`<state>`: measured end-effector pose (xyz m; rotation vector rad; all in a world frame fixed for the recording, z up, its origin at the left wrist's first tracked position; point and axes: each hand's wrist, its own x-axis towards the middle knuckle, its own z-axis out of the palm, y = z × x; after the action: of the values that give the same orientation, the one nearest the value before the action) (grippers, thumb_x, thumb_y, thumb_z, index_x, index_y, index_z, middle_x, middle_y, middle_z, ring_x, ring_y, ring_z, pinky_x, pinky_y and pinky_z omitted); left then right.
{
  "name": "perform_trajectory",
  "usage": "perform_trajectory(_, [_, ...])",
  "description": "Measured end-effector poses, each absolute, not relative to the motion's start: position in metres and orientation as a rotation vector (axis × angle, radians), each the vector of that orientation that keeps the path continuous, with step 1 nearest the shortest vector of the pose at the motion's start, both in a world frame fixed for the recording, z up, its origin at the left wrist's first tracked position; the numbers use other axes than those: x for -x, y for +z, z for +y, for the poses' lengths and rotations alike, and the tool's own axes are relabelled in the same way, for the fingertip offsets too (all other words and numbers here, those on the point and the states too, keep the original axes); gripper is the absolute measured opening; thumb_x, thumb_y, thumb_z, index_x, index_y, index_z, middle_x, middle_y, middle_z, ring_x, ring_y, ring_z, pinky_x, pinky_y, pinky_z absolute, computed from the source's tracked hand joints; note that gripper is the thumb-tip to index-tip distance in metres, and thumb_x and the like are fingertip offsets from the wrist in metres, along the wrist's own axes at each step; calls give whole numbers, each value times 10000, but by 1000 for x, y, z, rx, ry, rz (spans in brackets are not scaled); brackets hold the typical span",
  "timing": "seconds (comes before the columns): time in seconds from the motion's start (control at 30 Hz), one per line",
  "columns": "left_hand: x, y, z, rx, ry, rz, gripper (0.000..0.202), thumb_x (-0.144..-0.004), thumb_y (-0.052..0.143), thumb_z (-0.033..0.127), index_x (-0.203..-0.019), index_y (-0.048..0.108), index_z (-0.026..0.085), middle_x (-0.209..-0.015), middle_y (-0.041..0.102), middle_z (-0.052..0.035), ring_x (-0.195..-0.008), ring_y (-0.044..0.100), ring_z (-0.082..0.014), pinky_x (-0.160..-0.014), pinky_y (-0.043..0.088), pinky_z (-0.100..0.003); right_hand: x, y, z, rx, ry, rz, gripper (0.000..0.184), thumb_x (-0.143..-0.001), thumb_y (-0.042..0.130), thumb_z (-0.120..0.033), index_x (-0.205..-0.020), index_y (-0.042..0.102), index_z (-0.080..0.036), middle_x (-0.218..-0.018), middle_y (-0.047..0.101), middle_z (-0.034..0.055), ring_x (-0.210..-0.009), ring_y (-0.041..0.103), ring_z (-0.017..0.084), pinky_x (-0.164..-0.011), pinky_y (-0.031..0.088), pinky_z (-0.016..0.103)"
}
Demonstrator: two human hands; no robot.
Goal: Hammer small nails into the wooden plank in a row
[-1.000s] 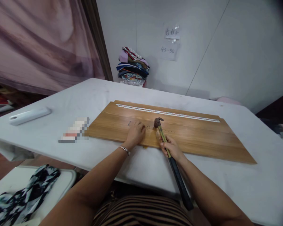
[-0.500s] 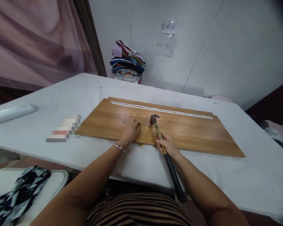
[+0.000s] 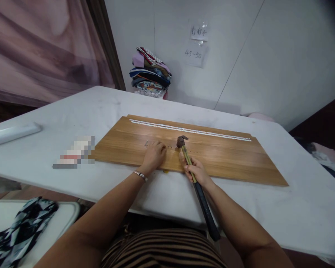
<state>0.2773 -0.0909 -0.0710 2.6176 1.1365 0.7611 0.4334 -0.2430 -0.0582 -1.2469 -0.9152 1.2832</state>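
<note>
A long wooden board [image 3: 226, 156] lies across the white table [image 3: 106, 108], with a silver strip [image 3: 190, 129] along its far edge and a row of small dark nail marks [image 3: 197, 152] near its middle. My right hand [image 3: 197, 172] is wrapped round the shaft of a claw hammer [image 3: 181, 140], whose rusty head rests on the board beside the marks. My left hand [image 3: 154, 154] lies on the board left of the hammer head, fingers curled down onto the wood; whether they pinch a nail is hidden.
A blurred-out flat item [image 3: 74, 153] lies left of the board, and a white tube [image 3: 12, 133] at the table's far left. Folded clothes [image 3: 150, 72] are stacked by the wall under two paper notes [image 3: 197, 44]. A patterned cloth [image 3: 19, 230] lies on a low white surface at lower left.
The view shifted right and then settled. Both hands and the hammer have stayed in nearly the same place on the board.
</note>
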Motion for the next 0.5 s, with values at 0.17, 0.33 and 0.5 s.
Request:
perform_trajectory(0.17, [-277, -72, -91, -2626, 757, 1129, 184, -846, 460, 236, -826, 633, 175, -910, 602, -71, -905, 513, -207, -866, 404, -350, -433, -59, -243, 1250, 1278, -918, 258, -663, 542, -292, -884, 458, -188, -343, 440, -126, -247, 304, 62, -278, 251, 162])
perform_trajectory(0.33, [-276, -72, -91, -2629, 759, 1134, 188, -849, 458, 239, -838, 635, 176, -919, 606, -72, -917, 513, -210, -873, 406, -353, -434, -59, -243, 1250, 1281, -919, 259, -662, 549, -291, -882, 455, -193, -359, 443, -127, -253, 309, 63, -280, 253, 163])
perform_trajectory(0.5, [-277, -69, -92, -2615, 745, 1140, 192, -847, 460, 237, -835, 641, 174, -921, 609, -77, -921, 512, -214, -876, 405, -354, -435, -62, -243, 1244, 1287, -913, 269, -671, 543, -288, -906, 460, -186, -350, 434, -129, -251, 308, 67, -278, 255, 166])
